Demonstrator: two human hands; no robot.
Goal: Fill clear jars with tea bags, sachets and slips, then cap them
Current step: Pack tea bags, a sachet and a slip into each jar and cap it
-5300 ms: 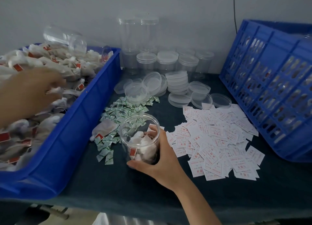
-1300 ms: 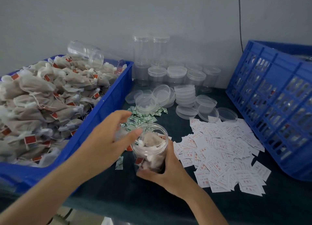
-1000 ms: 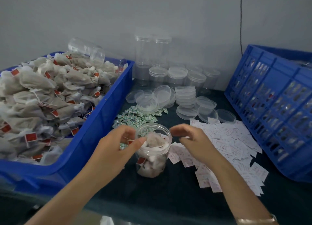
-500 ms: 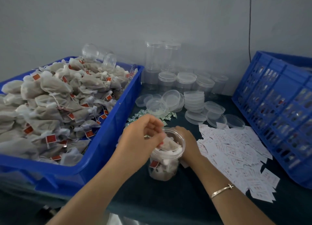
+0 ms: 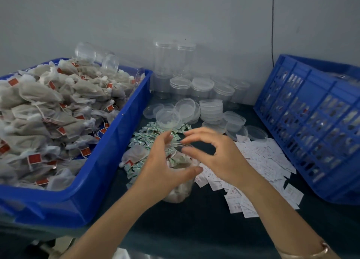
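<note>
- On the dark table cover (image 5: 194, 229), seen from the head camera, a clear jar (image 5: 180, 189) stood upright and uncapped near the front, between the sachets and the slips.
- No brand or wording could be read. The red tags on the tea bags (image 5: 48, 107) and the red print on the white paper slips (image 5: 263, 157) were too small and blurred.
- The left hand (image 5: 161, 167) gripped the jar, thumb curled across its near wall and fingers round the far side. It hid most of the jar, though tea bags showed through the wall below the hand.
- The right hand (image 5: 220, 155) hovered just above the jar's mouth. Its thumb and forefinger curved in a loose arc with a gap between them. Nothing showed in them, though the tips were blurred.
- A gold-coloured bracelet (image 5: 311, 253) sat on the right wrist.
- Green-and-white sachets (image 5: 150, 136) lay heaped just behind and left of the jar, with one loose tea bag (image 5: 134, 154) on them beside the left hand.
- A blue bin (image 5: 116, 142) at the left was heaped with tea bags, and toppled jars (image 5: 93, 54) lay on their sides on the heap at the back.
- Clear lids (image 5: 211, 108) were stacked and scattered behind the sachets. Capped jars (image 5: 180, 86) stood behind them against the grey wall, with two taller stacks among them.
- A blue lattice crate (image 5: 311, 122) stood at the right, just beside the slips. Its contents showed only dimly through the holes.
- A thin black cable (image 5: 272, 25) ran down the wall above the crate.
</note>
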